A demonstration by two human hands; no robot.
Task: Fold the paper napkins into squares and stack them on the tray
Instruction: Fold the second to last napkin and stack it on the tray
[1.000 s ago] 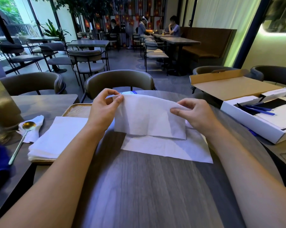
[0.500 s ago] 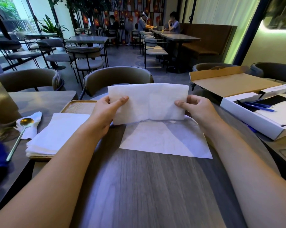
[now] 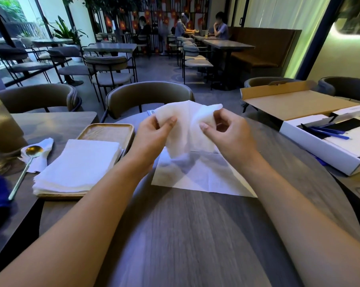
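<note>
Head camera is showing the left hand [image 3: 154, 134] and right hand [image 3: 226, 133] pinching a limp napkin [image 3: 187, 129] aloft between them, risking a crooked fold.

A round grey wood-grain table [image 3: 175, 235] carries 1 flat unfolded napkin [image 3: 197, 175] just below the raised hands, a wooden tray [image 3: 108, 131] left of them, a white box [image 3: 319, 150] right.

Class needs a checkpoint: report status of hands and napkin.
Left hand and right hand pinch napkin, lifted. Stack on tray. Nothing blocking.
</note>
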